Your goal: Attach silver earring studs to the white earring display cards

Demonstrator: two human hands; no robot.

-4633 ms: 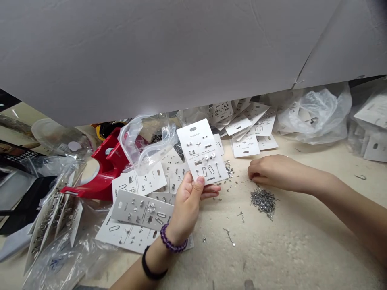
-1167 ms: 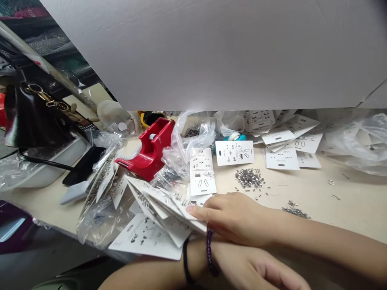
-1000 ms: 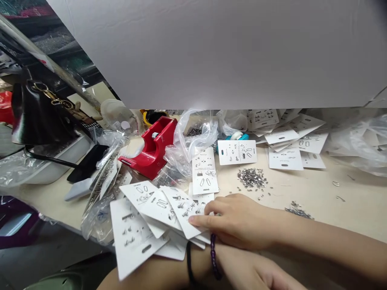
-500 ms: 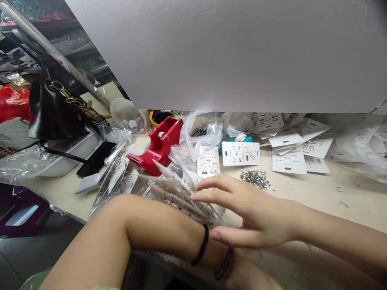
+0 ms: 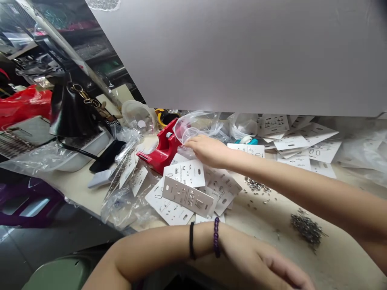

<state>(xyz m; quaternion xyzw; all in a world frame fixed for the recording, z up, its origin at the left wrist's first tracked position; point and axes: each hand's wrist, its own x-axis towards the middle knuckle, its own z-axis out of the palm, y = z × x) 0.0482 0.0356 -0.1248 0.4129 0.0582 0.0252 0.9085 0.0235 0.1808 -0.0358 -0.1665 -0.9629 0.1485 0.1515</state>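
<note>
My right hand [image 5: 208,150] reaches across the bench, its fingers closed at the edge of a clear plastic bag [image 5: 196,121] beside the red tape dispenser [image 5: 161,151]. Near the bench's front edge is my left hand [image 5: 250,253], with a black band and a purple bead bracelet at its wrist. Its fingertips run out of the picture, so its grip does not show. Between the two arms lies a loose spread of earring cards [image 5: 187,195], several carrying small metal earrings. Small silvery pieces [image 5: 256,185] lie partly behind my right forearm.
A pile of thin dark metal pieces [image 5: 306,229] sits on the right of the bench. More white cards [image 5: 302,141] are stacked at the back. A big pale panel [image 5: 242,56] overhangs the rear. A black lamp [image 5: 69,106] and a white tray [image 5: 78,155] stand left.
My right hand has moved forward and left onto the plastic bag. The cards, bunched upright behind my left arm before, now lie spread flat. My left forearm has come lower, nearer the front edge.
</note>
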